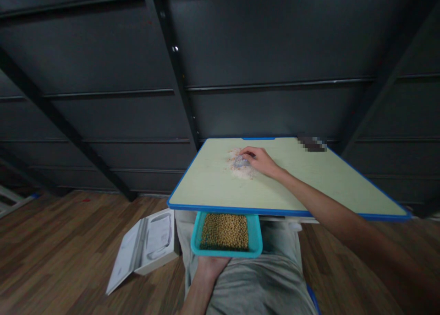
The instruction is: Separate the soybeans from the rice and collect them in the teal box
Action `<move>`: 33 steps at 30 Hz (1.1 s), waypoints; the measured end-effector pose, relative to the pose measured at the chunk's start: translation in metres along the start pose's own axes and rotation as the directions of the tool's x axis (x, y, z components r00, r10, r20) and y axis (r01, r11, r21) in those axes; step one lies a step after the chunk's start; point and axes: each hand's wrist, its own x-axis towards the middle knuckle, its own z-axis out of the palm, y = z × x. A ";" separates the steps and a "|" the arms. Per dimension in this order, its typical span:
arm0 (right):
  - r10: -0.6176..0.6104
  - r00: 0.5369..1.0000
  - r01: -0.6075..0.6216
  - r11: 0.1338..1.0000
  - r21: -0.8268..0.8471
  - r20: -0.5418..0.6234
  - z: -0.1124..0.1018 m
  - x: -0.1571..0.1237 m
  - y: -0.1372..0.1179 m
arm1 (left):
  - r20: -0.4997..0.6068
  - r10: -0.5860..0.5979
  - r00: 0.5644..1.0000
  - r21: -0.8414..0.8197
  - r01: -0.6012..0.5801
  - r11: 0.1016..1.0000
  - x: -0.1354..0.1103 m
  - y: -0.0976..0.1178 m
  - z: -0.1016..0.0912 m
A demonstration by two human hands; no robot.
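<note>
My left hand (212, 265) supports a small turquoise plastic tray (255, 246) from its near edge, above my lap. Its fingers are hidden under the tray. Round tan beans (225, 232), like soybeans, cover the tray's bottom. Over the table, my right hand (259, 160) has its fingers curled together, low above a loose patch of white grains (242, 172). Small brown and orange bits are mixed through that patch. Something purplish and see-through shows at my right fingertips, too small to make out.
The pale table (206, 187) has a blue rim. A dark, pixelated object (312, 143) lies at its back right corner. On the wood floor to the left stands an open white box (158, 237). A dark panelled wall (275, 45) rises behind the table.
</note>
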 end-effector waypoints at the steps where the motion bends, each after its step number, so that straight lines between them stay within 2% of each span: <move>1: -0.002 1.000 0.002 1.000 0.001 0.003 0.000 0.000 -0.001 | 0.002 -0.003 1.000 0.005 0.003 1.000 0.000 0.000 0.000; 7: -0.020 1.000 0.020 1.000 0.001 0.019 -0.002 -0.001 -0.007 | 0.025 -0.039 0.999 -0.005 0.039 0.999 0.002 0.001 -0.002; 15: -0.075 0.996 0.070 0.994 -0.085 -0.052 -0.001 -0.003 -0.011 | 0.033 -0.058 0.998 -0.019 0.059 0.998 0.000 0.000 0.002; 18: -0.113 0.993 0.106 0.984 -0.145 -0.036 0.000 -0.003 -0.012 | 0.043 -0.060 0.997 -0.016 0.061 0.998 0.000 0.001 0.003; 27: -0.162 0.987 0.163 0.973 -0.163 0.021 0.001 0.001 -0.015 | 0.051 -0.076 0.996 0.003 0.076 0.997 -0.005 0.002 0.008; 33: -0.145 0.987 0.155 0.976 -0.152 0.072 0.006 0.001 -0.019 | 0.071 -0.066 0.995 0.006 0.066 0.998 -0.003 0.001 0.004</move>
